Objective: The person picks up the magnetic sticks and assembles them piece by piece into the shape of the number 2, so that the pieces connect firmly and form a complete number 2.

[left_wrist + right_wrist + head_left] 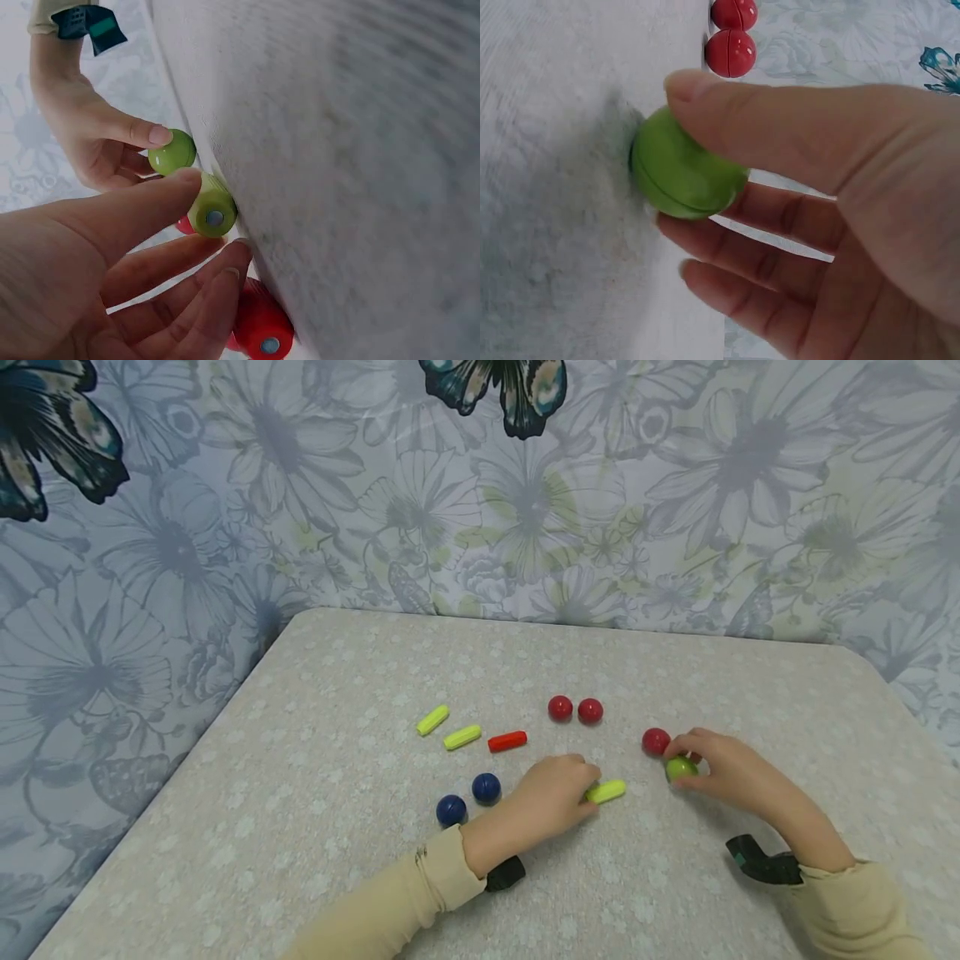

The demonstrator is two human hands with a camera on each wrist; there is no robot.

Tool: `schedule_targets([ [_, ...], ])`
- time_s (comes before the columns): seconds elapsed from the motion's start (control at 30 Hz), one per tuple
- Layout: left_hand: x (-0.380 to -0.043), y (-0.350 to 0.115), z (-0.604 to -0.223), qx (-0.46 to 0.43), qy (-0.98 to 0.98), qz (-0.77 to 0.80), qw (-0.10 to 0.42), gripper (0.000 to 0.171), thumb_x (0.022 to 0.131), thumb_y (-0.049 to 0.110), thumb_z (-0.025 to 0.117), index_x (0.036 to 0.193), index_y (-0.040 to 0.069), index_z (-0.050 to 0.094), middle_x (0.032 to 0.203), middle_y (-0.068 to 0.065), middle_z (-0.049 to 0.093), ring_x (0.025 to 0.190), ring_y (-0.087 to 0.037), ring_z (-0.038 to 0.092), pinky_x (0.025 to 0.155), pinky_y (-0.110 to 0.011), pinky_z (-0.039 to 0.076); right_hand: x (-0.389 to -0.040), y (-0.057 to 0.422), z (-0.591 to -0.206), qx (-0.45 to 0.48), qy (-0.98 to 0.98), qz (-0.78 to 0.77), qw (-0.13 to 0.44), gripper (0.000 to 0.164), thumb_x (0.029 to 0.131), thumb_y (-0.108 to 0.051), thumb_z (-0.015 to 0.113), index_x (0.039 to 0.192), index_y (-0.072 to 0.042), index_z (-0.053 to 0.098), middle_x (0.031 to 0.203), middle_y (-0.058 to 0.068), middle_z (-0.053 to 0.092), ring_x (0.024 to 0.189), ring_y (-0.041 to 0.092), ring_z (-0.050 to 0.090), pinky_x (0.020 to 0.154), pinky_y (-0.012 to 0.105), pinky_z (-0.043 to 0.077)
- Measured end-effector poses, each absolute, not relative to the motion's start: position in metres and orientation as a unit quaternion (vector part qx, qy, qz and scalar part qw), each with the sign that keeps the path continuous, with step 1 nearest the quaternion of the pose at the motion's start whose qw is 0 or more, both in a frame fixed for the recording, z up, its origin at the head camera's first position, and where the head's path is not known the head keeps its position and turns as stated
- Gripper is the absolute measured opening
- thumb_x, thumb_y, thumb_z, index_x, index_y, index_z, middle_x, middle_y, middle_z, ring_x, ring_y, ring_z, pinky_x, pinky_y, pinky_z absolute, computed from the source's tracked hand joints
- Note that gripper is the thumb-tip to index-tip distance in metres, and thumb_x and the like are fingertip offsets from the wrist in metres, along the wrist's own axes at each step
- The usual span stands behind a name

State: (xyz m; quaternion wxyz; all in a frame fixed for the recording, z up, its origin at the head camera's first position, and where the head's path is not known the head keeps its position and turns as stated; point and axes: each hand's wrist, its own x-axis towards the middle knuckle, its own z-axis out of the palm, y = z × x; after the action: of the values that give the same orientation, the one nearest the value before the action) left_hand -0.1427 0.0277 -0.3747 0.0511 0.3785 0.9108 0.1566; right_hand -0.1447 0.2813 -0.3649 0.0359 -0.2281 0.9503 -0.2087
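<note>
My left hand (pixel 546 795) pinches a yellow-green magnetic stick (pixel 609 791) low over the table. In the left wrist view, the thumb lies along the stick's side and a round metal spot shows on its end. To the right, my right hand (pixel 738 777) holds a green ball (pixel 690 176) between thumb and fingers, close to the tabletop. A red ball (pixel 656 742) sits just beyond the fingertips of that hand. Behind the left wrist rest two dark blue balls (pixel 486 788), partly beside the forearm.
Farther back on the patterned table (pixel 360 668) lie two more yellow-green sticks (pixel 462 737) and a red stick (pixel 507 742). A pair of red balls (pixel 590 711) stands to their right. The papered wall (pixel 480 510) rises behind the table's far edge.
</note>
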Motion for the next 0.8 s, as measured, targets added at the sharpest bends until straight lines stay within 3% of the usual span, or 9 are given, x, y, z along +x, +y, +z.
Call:
schedule_targets([
  [0.33, -0.146, 0.032, -0.375, 0.354, 0.919, 0.163, 0.062, 0.006, 0.084, 0.015, 0.071, 0.083, 0.009, 0.070, 0.071, 0.005, 0.055, 0.060, -0.006, 0.047, 0.055, -0.019, 0.040, -0.144, 0.267, -0.369, -0.295, 0.915, -0.267, 0.061, 0.031, 0.074, -0.012, 0.079, 0.100, -0.005, 0.064, 0.091, -0.005, 0.059, 0.080, 0.014, 0.055, 0.061, 0.027, 0.048],
  [0.57, -0.147, 0.030, -0.375, 0.341, 0.914, 0.213, 0.061, 0.007, 0.084, 0.015, 0.071, 0.086, 0.008, 0.072, 0.073, 0.005, 0.059, 0.059, -0.005, 0.048, 0.055, -0.016, 0.040, -0.140, 0.255, -0.371, -0.307, 0.888, -0.331, 0.085, 0.033, 0.077, -0.015, 0.078, 0.105, -0.006, 0.063, 0.097, -0.003, 0.060, 0.084, 0.016, 0.058, 0.065, 0.027, 0.051],
  [0.8, -0.146, 0.027, -0.373, 0.339, 0.913, 0.218, 0.058, 0.008, 0.084, 0.015, 0.071, 0.087, 0.007, 0.072, 0.074, 0.005, 0.059, 0.059, -0.004, 0.048, 0.055, -0.015, 0.040, -0.137, 0.249, -0.373, -0.312, 0.886, -0.335, 0.071, 0.031, 0.079, -0.009, 0.075, 0.108, -0.005, 0.063, 0.098, -0.002, 0.059, 0.085, 0.015, 0.057, 0.064, 0.027, 0.051],
])
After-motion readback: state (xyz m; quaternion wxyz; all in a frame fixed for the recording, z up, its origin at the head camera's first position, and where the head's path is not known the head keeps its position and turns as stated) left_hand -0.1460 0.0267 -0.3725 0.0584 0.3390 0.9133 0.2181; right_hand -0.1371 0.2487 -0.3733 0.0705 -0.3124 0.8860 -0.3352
